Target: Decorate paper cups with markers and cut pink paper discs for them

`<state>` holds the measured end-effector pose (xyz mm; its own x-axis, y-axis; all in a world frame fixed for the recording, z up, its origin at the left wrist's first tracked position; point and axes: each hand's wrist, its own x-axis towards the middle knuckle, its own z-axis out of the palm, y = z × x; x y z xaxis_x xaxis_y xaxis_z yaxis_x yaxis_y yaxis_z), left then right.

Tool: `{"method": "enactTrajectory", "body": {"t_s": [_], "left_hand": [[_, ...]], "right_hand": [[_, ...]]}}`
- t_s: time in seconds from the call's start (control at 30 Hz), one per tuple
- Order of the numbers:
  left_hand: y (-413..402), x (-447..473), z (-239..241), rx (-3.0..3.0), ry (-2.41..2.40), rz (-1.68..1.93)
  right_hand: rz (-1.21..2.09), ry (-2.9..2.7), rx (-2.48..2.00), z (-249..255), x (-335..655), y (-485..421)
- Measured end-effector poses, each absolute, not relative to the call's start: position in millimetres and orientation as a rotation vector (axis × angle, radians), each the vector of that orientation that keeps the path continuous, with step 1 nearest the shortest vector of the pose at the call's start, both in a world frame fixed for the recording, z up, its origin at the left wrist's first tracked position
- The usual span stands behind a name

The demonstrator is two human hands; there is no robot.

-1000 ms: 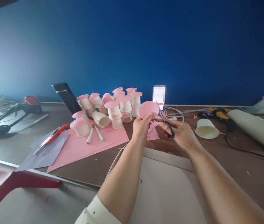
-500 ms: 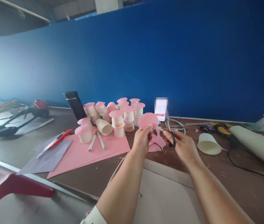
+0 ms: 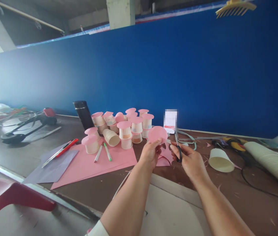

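Note:
A round pink paper disc (image 3: 158, 133) is pinched at its lower edge by my left hand (image 3: 151, 152), which is closed on it. My right hand (image 3: 188, 160) is closed round the black handles of a pair of scissors (image 3: 179, 153), whose blades point up, to the right of the disc and apart from it. Below the disc lie pink paper offcuts (image 3: 164, 156). Left of my hands stand several paper cups (image 3: 125, 132) topped with pink paper pieces, some stacked in pairs. A stack of paper cups (image 3: 111, 137) lies on its side among them.
A phone (image 3: 170, 121) leans upright behind my hands. Pink sheets (image 3: 121, 160), two markers (image 3: 107, 151), a purple sheet (image 3: 55, 170) and a red utility knife (image 3: 63, 150) lie left. A black flask (image 3: 84, 114) stands behind. A single cup (image 3: 221, 160) and a long cup stack (image 3: 270, 164) lie right.
The view has tilted up a little, so the table things sit lower. The scissors have moved slightly left and down relative to the phone. Both hands keep their holds.

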<state>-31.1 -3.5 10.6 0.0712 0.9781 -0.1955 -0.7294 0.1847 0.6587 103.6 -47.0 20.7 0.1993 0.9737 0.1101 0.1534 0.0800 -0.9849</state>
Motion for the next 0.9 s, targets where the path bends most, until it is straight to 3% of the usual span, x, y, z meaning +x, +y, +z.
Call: {"method": "enactTrajectory", "body": {"t_s": [0.27, 0.67, 0.9], "left_hand": [[-10, -30, 15, 0.61, 0.762, 1.337], [-11, -26, 6, 0.96, 0.894, 1.114], [-17, -22, 11, 0.985, 0.935, 0.983]], "right_hand": [[0.882, -1.275, -1.295, 12, 106, -42], [0.994, -0.784, -1.155, 4, 113, -32], [1.019, -0.774, -1.108, -2, 112, -30]]}}
